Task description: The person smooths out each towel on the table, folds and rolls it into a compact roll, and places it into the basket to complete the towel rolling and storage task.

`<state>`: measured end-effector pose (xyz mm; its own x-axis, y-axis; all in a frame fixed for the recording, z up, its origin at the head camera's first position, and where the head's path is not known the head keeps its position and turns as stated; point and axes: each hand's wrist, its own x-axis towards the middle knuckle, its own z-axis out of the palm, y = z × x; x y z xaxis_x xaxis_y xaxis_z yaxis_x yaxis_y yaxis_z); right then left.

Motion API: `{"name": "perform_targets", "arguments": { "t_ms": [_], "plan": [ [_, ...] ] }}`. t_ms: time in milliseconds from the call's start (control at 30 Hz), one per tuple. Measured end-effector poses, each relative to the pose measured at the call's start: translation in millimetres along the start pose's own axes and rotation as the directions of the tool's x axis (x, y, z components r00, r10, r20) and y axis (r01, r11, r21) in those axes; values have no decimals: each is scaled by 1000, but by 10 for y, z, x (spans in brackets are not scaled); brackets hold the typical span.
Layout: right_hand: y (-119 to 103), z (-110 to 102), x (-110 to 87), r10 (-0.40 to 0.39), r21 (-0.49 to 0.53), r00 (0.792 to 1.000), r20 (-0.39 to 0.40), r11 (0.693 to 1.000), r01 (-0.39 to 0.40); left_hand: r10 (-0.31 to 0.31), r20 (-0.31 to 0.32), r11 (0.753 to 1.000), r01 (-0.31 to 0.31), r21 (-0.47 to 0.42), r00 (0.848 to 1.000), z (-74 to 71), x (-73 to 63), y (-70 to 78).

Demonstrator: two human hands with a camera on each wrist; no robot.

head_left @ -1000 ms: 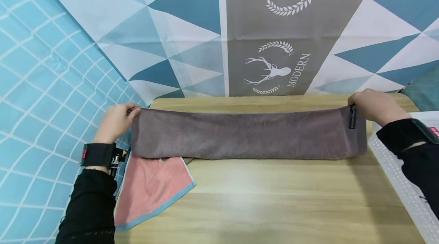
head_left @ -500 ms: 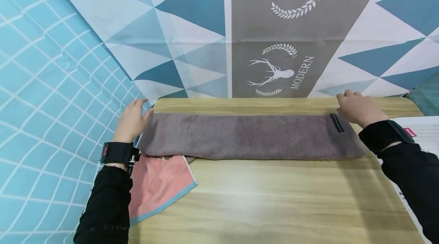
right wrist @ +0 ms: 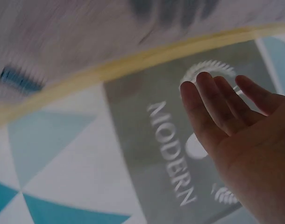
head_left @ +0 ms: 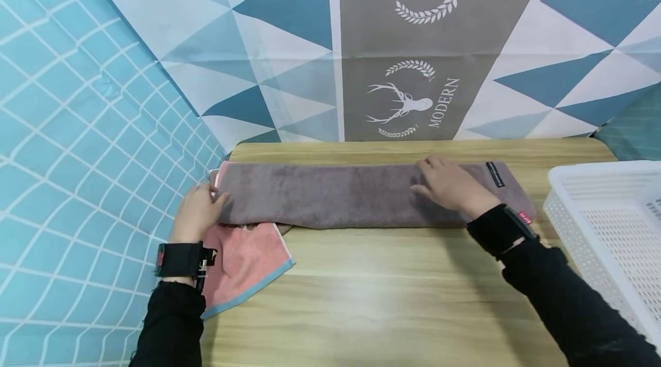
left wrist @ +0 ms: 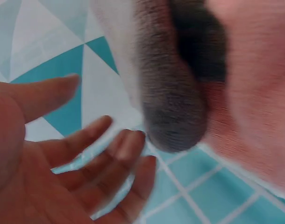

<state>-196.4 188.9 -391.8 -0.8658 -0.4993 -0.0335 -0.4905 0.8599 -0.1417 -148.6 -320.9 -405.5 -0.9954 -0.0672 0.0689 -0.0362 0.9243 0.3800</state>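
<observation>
A long folded grey-brown towel [head_left: 330,195] with a dark label [head_left: 495,174] lies flat across the wooden table. Under its left end, a pink towel [head_left: 245,264] with a blue edge sticks out towards the front. My left hand [head_left: 196,212] is beside the left ends of both towels. In the left wrist view its fingers [left wrist: 128,149] are spread and loosely bent, holding nothing, near the grey towel's rounded fold [left wrist: 173,107]. My right hand [head_left: 451,186] hovers over the right part of the grey towel, its fingers [right wrist: 210,100] extended and empty in the right wrist view.
A white perforated plastic basket [head_left: 601,171] stands at the right. The wooden table [head_left: 372,292] reaches back to a patterned cloth [head_left: 289,69] with triangles and deer prints. Blue checked cloth [head_left: 82,183] hangs along the left side.
Both hands held the grey towel's far corners a second ago, then let go as it settled on the table. My right hand has moved left over it; my left hand has come slightly nearer the front.
</observation>
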Motion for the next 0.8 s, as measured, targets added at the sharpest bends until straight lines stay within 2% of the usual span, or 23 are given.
{"name": "perform_targets", "arguments": {
  "t_ms": [67,167,300,400,533,633,700,800],
  "plan": [
    [-116,115,47,-20,20,1000,-4,1000,20,-70,13,997,69,23,997,25,-74,-57],
    [-283,255,124,-44,51,999,-4,998,44,-175,25,984,174,26,984,65,-165,-129],
    [-517,390,261,-90,57,996,-8,994,90,-251,39,968,252,-19,967,127,-231,-197],
    [-720,452,394,-127,56,992,-13,990,127,-271,16,962,271,-33,963,210,-233,-223],
    [-1059,521,629,-180,48,984,-11,982,180,-303,-63,952,298,-67,951,336,-201,-245],
    [-1345,564,799,-231,38,973,0,972,231,-332,-99,939,318,-134,938,380,-197,-239],
    [-1519,579,882,-265,30,964,4,964,265,-335,-119,932,310,-185,935,388,-206,-218],
    [-1731,584,982,-291,27,957,14,957,290,-303,-196,940,258,-222,933,391,-213,-175]
  ]
}}
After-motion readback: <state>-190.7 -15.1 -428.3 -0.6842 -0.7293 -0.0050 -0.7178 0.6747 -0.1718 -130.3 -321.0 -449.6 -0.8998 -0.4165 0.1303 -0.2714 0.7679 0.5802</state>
